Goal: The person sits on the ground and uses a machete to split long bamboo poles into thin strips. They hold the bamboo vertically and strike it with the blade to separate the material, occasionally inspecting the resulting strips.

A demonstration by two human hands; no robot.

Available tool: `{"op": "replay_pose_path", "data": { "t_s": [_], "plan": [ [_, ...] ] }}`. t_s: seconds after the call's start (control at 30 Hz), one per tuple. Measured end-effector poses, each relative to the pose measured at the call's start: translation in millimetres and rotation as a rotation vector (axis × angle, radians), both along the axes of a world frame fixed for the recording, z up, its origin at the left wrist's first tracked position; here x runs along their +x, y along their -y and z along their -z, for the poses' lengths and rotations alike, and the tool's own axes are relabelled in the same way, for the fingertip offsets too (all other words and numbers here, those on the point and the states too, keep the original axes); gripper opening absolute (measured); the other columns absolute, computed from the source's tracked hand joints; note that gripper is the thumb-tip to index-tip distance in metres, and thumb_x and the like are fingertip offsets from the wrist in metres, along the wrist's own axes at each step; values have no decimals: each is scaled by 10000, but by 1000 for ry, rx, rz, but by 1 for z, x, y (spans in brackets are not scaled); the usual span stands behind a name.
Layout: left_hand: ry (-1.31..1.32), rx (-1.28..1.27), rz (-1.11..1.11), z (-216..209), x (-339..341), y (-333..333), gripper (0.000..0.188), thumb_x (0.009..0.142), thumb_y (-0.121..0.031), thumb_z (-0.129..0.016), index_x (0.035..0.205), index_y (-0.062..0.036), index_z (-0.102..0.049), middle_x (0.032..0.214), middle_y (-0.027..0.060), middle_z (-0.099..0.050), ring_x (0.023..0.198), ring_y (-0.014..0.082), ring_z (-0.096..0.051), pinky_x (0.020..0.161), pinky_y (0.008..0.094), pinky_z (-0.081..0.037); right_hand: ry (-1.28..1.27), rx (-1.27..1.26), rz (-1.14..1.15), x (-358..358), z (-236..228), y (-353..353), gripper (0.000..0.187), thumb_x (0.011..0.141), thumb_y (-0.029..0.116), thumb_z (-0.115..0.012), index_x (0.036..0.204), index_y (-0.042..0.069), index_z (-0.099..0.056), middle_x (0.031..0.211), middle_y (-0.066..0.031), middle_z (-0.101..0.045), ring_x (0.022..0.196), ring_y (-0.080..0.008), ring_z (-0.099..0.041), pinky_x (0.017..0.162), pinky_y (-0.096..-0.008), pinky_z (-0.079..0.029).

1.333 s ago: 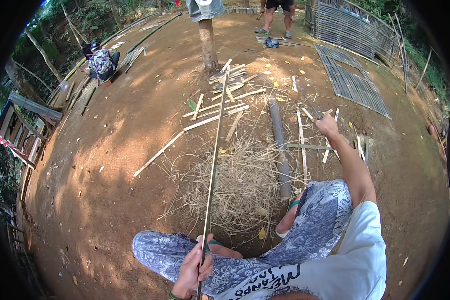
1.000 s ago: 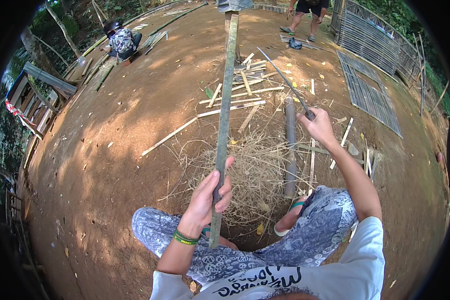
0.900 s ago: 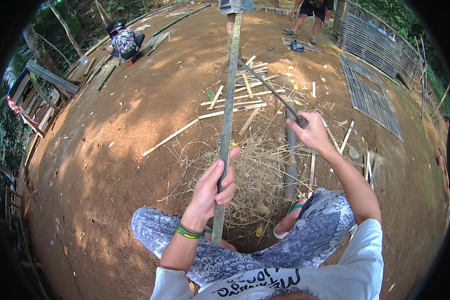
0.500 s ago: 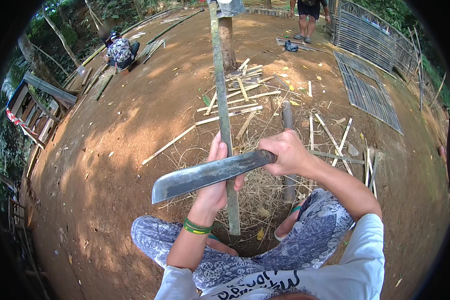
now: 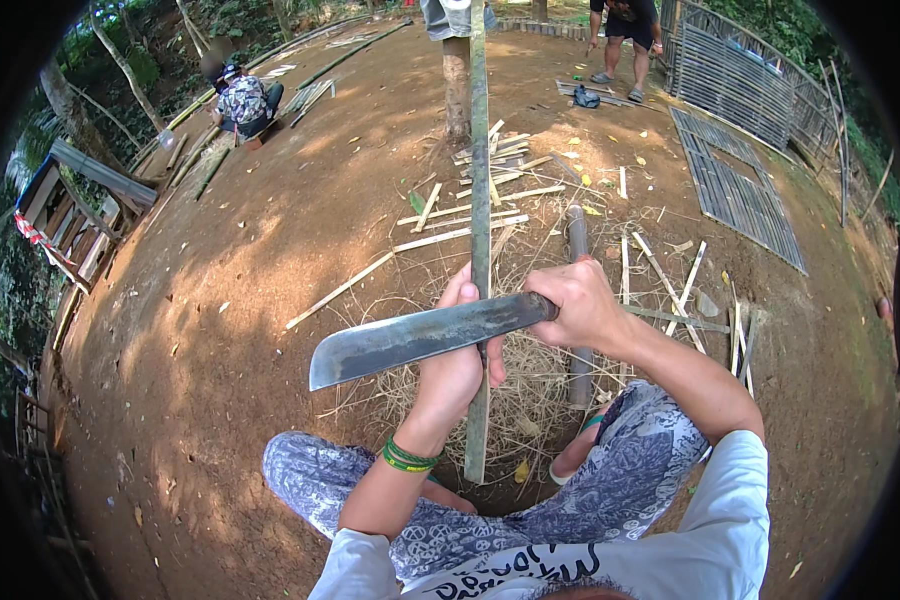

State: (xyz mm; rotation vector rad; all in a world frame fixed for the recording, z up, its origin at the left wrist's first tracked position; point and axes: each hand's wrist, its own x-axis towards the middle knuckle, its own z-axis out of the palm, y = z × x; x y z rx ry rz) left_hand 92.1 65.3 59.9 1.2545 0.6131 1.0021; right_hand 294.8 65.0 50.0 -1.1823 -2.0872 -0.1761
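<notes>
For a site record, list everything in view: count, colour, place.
Bamboo strip: one, green, centre
Machete: one, grey, across the strip
Shavings: one heap, tan, centre ground
Round pole: one, grey, right of shavings
Slats: many, pale, mostly beyond shavings
Slatted panels: at least two, grey, right
Bag: one, dark blue, upper right
Shelter: one, grey-roofed, far left
Tree trunks: several, brown, top
Other people: at least two, mixed colours, background
Trousers: one pair, blue-white, lower centre
Left hand: one, holding strip
Right hand: one, holding machete

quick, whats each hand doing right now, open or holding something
Left hand: holding the bamboo strip, grip partly hidden behind the machete.
Right hand: closed, holding the machete.
</notes>
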Motion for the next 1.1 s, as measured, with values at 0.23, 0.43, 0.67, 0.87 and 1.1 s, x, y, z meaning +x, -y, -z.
{"op": "replay_pose_path", "data": {
  "t_s": [0.23, 0.43, 0.67, 0.87, 1.1],
  "plan": [
    [17, -52, -4, -1, -3, 8, 444, 1112, -245, -317, 1507, -48, -362, 567, 6, -480, 394, 92, -472, 370, 221, -418, 29, 35, 70, -2, -8, 3, 127, 652, 131, -681, 728, 88, -590, 573, -93, -604, 545, -319, -644, 508, -446, -496],
    [22, -88, 19, 0, -8, 14, 339, 1110, -274, -338, 1255, -17, -505, 584, -1, -479, 381, 92, -463, 363, 222, -408, -3, -16, 204, 15, 1, -9, 168, 647, 146, -692, 781, 96, -603, 623, -86, -630, 564, -317, -652, 507, -447, -506],
    [-63, -95, 44, 8, -16, 27, 419, 1110, -258, -330, 1465, -49, -408, 573, -8, -464, 384, 74, -447, 379, 210, -413, -17, 23, 178, 29, 1, -18, 85, 741, 131, -671, 738, 69, -613, 552, -115, -593, 478, -304, -610, 485, -422, -476],
    [-91, -128, 115, 20, -31, 31, 461, 1110, -241, -321, 1537, -67, -335, 561, -14, -454, 384, 63, -440, 380, 209, -410, -37, -121, 239, 38, 8, -13, 71, 762, 157, -650, 752, 89, -635, 526, -102, -584, 442, -266, -580, 483, -413, -479],
    [-93, -194, 184, 21, -58, 55, 443, 1113, -229, -297, 1491, -11, -374, 526, -26, -411, 364, 70, -408, 372, 208, -375, -97, -98, 383, 66, -5, -27, 80, 783, 149, -645, 734, 89, -627, 547, -113, -597, 500, -293, -624, 514, -420, -492]
  ]
}}
